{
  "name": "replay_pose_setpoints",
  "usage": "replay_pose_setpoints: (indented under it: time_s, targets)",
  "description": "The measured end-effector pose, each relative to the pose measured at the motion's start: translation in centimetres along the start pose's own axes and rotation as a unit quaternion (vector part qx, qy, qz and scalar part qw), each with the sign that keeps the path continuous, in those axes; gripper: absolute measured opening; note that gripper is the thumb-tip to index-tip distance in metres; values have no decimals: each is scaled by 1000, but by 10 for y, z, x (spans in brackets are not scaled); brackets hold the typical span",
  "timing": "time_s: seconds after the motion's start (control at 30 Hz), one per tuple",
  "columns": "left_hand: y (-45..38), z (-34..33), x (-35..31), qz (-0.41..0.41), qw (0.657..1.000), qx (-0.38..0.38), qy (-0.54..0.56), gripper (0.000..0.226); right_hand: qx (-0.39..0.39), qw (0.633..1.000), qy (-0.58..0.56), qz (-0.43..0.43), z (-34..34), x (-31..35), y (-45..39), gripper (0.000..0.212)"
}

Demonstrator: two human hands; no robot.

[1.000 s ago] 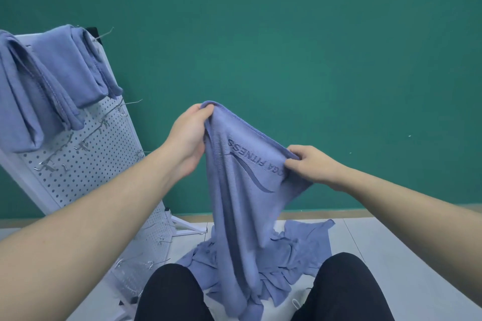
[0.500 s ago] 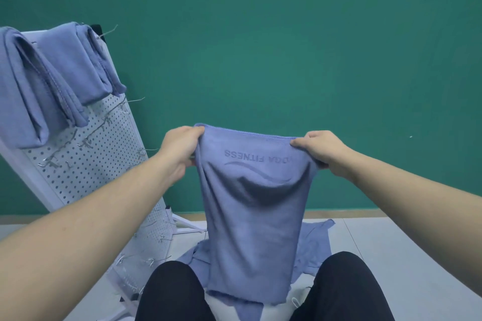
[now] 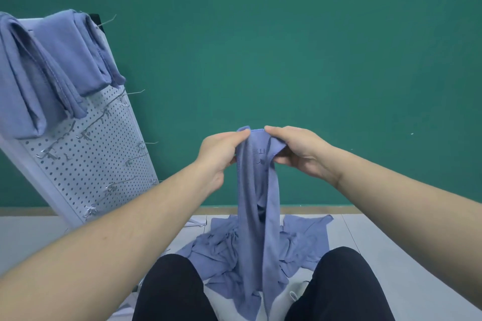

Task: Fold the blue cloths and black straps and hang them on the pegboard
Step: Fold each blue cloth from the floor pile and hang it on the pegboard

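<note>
Both hands sit together at chest height in front of me: left hand (image 3: 221, 152) and right hand (image 3: 297, 150) each pinch the top edge of one blue cloth (image 3: 258, 216), fingertips nearly touching, so the two top corners are brought together. Neither hand is spread; both are curled on fabric.

Cloth hangs straight down from that shared pinch, long axis vertical, doubled lengthwise w/ a loose hollow btwn the two layers. Lower end drops btwn my knees, over the heap of unfolded cloths (image 3: 300, 242) on the floor (image 3: 391, 255); can't tell if it touches the heap.

Key relation for what's next, imo: pegboard (image 3: 86, 154) stands up-left of the hands, leaning back, well apart from the held cloth. Left hand is the nearer one. Two folded cloths (image 3: 52, 65) already drape over its top, so free hooks (image 3: 135, 143) lower down on the near side look like the target.

Strip prob needs another fold across its length before hanging, then a carry up-left. Risk: the loose layers slide apart if either pinch slackens.

No black straps that I can make out.
</note>
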State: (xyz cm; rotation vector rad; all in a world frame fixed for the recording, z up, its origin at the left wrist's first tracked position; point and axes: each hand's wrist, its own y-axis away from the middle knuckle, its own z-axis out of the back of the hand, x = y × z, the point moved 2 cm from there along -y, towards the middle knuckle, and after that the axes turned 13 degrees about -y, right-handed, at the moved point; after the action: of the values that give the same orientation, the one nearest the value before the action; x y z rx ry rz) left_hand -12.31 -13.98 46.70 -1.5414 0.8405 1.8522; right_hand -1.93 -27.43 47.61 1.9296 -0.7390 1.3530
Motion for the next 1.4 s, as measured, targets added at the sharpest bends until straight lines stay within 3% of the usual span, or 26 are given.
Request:
replay_pose_setpoints:
  time_s: [0.2, 0.37, 0.43, 0.6, 0.73, 0.9, 1.13, 1.23, 1.4]
  targets:
    - [12, -18, -4, -56, 998, 18, 12, 16, 28, 999, -15, 39, -15, 4, 12, 23]
    - [15, -16, -1, -49, 998, 34, 35, 16, 31, 996, -59, 55, -11, 10, 16, 31]
    - [16, -16, 0, -43, 997, 28, 49, 15, 52, 997, -31, 45, -10, 10, 17, 20]
    - [18, -11, 3, -46, 998, 18, 50, 15, 101, 992, 61, 51, -7, 11, 23, 32]
    - [18, -9, 7, -45, 998, 24, 40, 16, 61, 969, 194, 142, -6, 14, 26, 18]
    - [20, -7, 7, -35, 998, 44, 39, 16, 34, 939, 282, 196, -8, 16, 27, 4]
    - [24, -8, 4, -63, 994, 90, -8, 20, 26, 887, 368, 277, -10, 17, 21, 5]
    - [25, -7, 0, -73, 990, 121, -12, 23, 45, 891, 357, 277, -8, 18, 23, 16]
    - [26, -7, 1, -123, 980, 144, -56, 22, 47, 894, 345, 281, -7, 20, 22, 15]
